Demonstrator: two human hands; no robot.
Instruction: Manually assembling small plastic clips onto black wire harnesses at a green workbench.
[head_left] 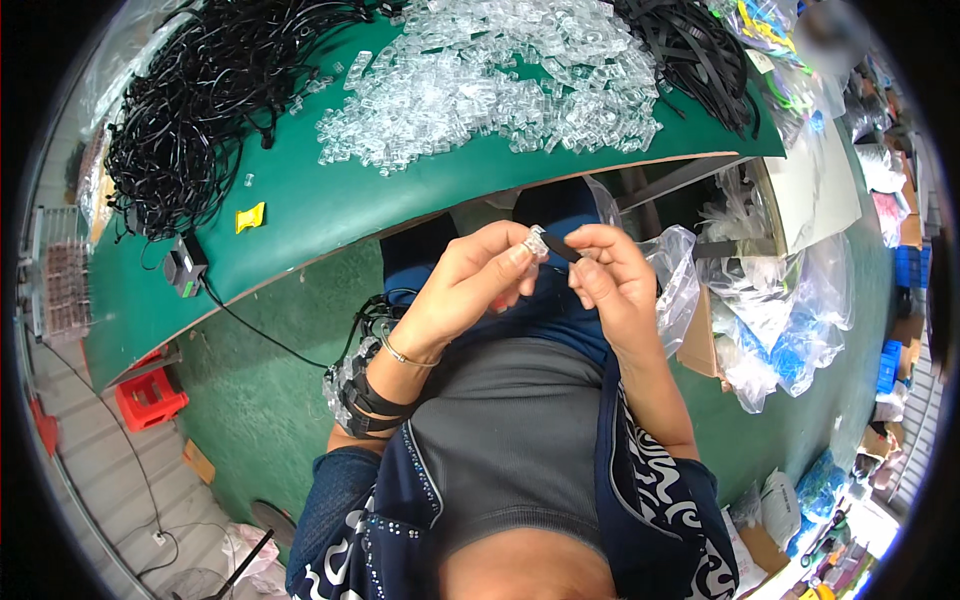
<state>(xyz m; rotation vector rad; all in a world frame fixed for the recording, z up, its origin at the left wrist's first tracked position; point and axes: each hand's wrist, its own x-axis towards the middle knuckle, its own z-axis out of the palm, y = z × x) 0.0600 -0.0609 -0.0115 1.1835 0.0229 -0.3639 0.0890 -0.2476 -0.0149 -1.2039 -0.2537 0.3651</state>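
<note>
Green bench [310, 215] ahead; left fingers [512, 260] pinch a clear plastic piece [537, 242], right fingers [598, 284] a black strip [562, 248]. Both seem light; best hold the slick-looking piece by its edges.

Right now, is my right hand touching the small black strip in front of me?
Touching. The head view shows the small black strip with one end pinched between the thumb and fingers of your right hand.
</note>
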